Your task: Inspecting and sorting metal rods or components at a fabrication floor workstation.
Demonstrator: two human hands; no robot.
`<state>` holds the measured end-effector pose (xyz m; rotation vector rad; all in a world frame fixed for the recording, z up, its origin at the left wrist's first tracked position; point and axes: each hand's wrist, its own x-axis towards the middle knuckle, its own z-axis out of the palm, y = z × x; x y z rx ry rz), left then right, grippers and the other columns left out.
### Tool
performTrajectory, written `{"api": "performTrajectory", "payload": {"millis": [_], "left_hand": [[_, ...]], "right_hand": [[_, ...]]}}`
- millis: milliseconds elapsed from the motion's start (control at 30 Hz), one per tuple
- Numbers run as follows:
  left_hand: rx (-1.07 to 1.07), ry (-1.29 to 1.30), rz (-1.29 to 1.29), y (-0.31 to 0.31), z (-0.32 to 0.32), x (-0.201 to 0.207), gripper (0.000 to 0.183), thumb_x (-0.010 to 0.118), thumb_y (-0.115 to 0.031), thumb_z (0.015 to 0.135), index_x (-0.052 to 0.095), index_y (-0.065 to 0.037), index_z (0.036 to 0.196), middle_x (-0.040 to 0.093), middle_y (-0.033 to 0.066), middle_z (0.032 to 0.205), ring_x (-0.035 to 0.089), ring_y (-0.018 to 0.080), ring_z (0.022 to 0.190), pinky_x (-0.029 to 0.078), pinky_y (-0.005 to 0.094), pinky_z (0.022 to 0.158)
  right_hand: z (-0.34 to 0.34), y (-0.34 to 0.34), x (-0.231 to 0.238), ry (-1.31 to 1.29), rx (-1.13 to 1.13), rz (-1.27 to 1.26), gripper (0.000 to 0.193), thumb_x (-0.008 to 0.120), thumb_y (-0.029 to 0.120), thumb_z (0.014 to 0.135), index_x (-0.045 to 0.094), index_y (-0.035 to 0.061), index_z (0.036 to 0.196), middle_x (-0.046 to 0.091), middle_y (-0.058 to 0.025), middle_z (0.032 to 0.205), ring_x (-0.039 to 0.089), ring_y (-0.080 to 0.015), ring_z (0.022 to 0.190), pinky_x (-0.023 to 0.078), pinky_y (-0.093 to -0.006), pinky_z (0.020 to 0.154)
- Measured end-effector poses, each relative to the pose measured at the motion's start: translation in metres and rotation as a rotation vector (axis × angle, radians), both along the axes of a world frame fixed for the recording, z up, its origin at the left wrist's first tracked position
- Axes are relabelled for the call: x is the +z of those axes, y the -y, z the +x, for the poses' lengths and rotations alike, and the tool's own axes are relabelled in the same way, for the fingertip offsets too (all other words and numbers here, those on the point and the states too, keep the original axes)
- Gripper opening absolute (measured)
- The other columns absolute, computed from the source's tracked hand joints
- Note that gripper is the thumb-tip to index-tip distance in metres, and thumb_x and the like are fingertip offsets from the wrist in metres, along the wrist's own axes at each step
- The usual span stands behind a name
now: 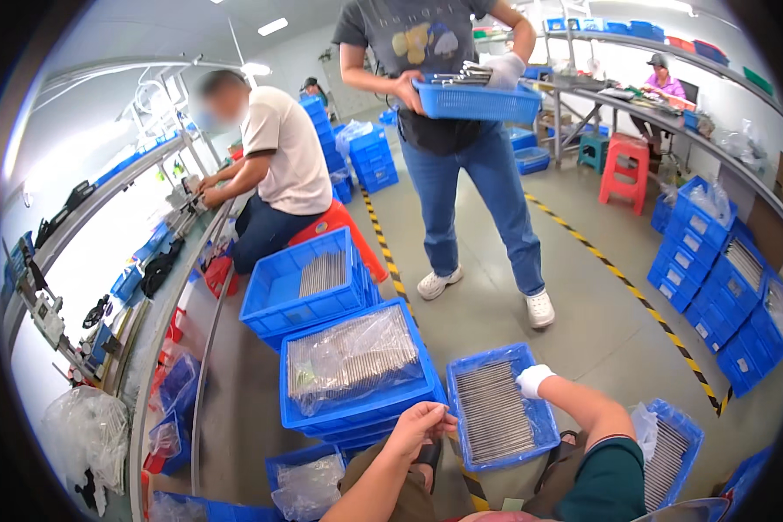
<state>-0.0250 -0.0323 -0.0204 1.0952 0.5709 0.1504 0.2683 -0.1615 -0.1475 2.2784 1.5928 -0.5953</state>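
Seated on a workshop floor, I rest my gloved right hand (532, 380), fingers curled loosely, on the far right rim of a shallow blue tray (498, 409) packed with rows of thin metal rods (492, 411). The tray lies on the floor between my knees, just ahead of me. My bare left hand (419, 426) hangs beside the tray's near left corner, fingers bent and part spread, gripping nothing; whether it touches the rim I cannot tell.

Left of the tray stands a stack of blue crates (357, 370), the top one covered by a clear plastic sheet over more rods. Behind it a deeper open crate (304, 283) holds a small batch. A second basket (670, 448) of rods sits by my right knee, part hidden by my sleeve and a plastic bag. More blue crates are stacked along the right wall (713, 278), their small front labels too blurred to read.

A standing person (461, 130), head cut off by the picture's top edge, holds a blue basket (477, 98). Another person (274, 165) sits on a red stool at the left bench. Yellow-and-black tape (626, 283) runs across the floor.
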Motion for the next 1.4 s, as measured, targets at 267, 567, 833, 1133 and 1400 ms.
{"api": "performTrajectory", "payload": {"millis": [267,567,833,1133,1400], "left_hand": [[-0.019,0.033,-0.007,-0.003,0.024,-0.020,0.019,0.054,-0.026,0.089,0.057,-0.008,0.094,0.066,0.0081,0.089,0.063,0.0139,0.073,0.047,0.0247,0.065],[0.015,-0.001,0.005,-0.006,0.022,-0.024,0.019,0.057,-0.028,0.087,0.057,-0.009,0.090,0.066,0.0097,0.084,0.064,0.0166,0.068,0.047,0.0260,0.058],[0.024,0.027,0.027,-0.010,0.011,-0.021,0.021,0.055,-0.029,0.089,0.055,-0.008,0.088,0.065,0.0096,0.080,0.062,0.0159,0.063,0.044,0.0241,0.052],[-0.067,0.068,0.024,-0.017,0.028,-0.023,0.023,0.053,-0.030,0.090,0.055,-0.006,0.092,0.065,0.0103,0.086,0.063,0.0174,0.070,0.047,0.0260,0.058],[-0.065,0.013,0.071,-0.002,0.023,-0.015,0.025,0.059,-0.030,0.087,0.056,-0.007,0.097,0.066,0.0083,0.089,0.063,0.0165,0.073,0.047,0.0264,0.063]], "right_hand": [[-0.008,0.167,0.039,0.016,-0.493,0.027,0.032,0.054,0.032,0.078,0.066,0.0105,0.098,0.064,-0.0135,0.102,0.061,-0.0303,0.094,0.049,-0.0408,0.079],[-0.101,0.320,-0.044,-0.085,-0.923,0.064,0.036,0.055,0.036,0.078,0.066,0.0108,0.100,0.063,-0.0155,0.104,0.060,-0.0323,0.097,0.047,-0.0405,0.083],[-0.192,0.310,0.048,0.486,-0.996,1.038,0.073,0.067,0.014,0.064,0.038,0.0112,0.131,0.041,-0.0237,0.128,0.042,-0.0380,0.116,0.036,-0.0396,0.098],[-0.210,0.355,-0.049,-0.134,-1.243,0.208,0.057,0.066,0.033,0.071,0.051,0.0058,0.119,0.058,-0.0217,0.109,0.054,-0.0360,0.103,0.043,-0.0399,0.088],[-0.232,0.351,-0.008,-0.062,-1.296,0.131,0.033,0.061,0.031,0.077,0.060,0.0058,0.098,0.062,-0.0175,0.098,0.060,-0.0310,0.093,0.046,-0.0394,0.082]]}}
